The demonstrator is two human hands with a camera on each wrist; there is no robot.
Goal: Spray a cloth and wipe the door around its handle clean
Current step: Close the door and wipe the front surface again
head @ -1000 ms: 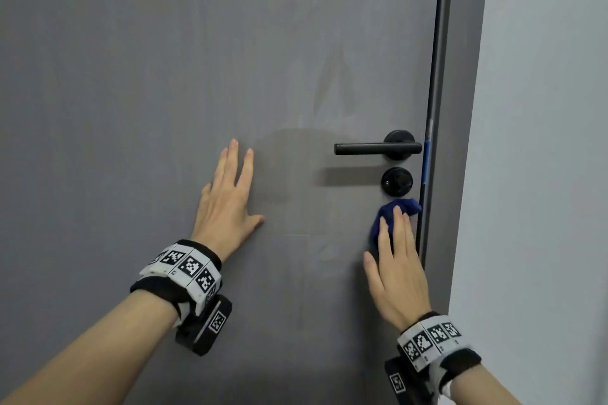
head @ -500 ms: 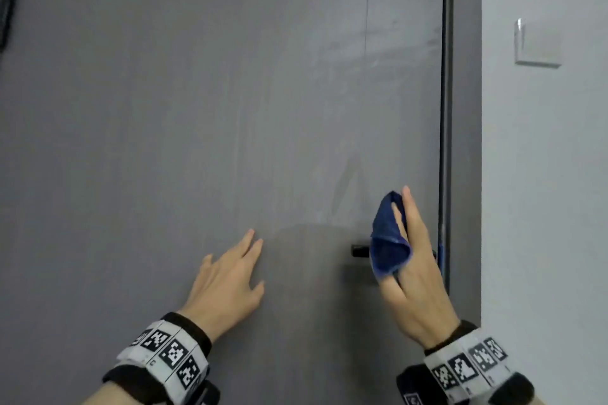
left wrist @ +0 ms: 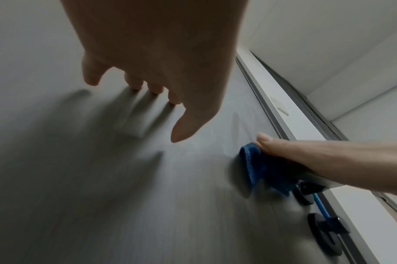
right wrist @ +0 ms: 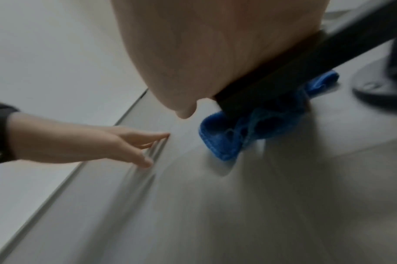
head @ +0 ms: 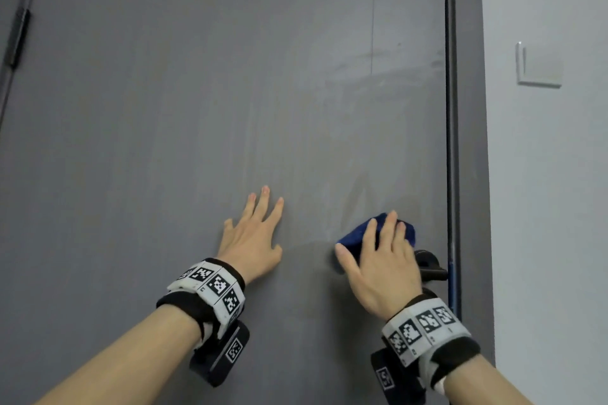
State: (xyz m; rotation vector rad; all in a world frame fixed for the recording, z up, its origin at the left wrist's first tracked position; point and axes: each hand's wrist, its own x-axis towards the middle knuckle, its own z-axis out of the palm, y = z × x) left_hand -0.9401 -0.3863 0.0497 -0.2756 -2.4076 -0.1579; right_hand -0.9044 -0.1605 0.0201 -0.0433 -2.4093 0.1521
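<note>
A grey door (head: 197,108) fills the head view. My right hand (head: 381,253) presses a blue cloth (head: 355,235) flat against the door just above the black lever handle (head: 431,268), its fingers straight over the cloth. The handle is mostly hidden behind that hand. In the right wrist view the cloth (right wrist: 229,135) bunches under the handle bar (right wrist: 305,59). My left hand (head: 253,233) lies flat on the door to the left, fingers spread, holding nothing. The left wrist view shows the cloth (left wrist: 258,169) and the lock rosette (left wrist: 326,232) below the handle.
The door's closing edge and dark frame (head: 452,141) run just right of the handle. A white wall with a light switch (head: 539,66) lies further right. A black hinge (head: 18,39) sits at the door's far left edge.
My right hand went from below the lock up past the handle with the cloth, and now lies flat on it just above the handle. The view tilted upward; my left hand stayed on the door.
</note>
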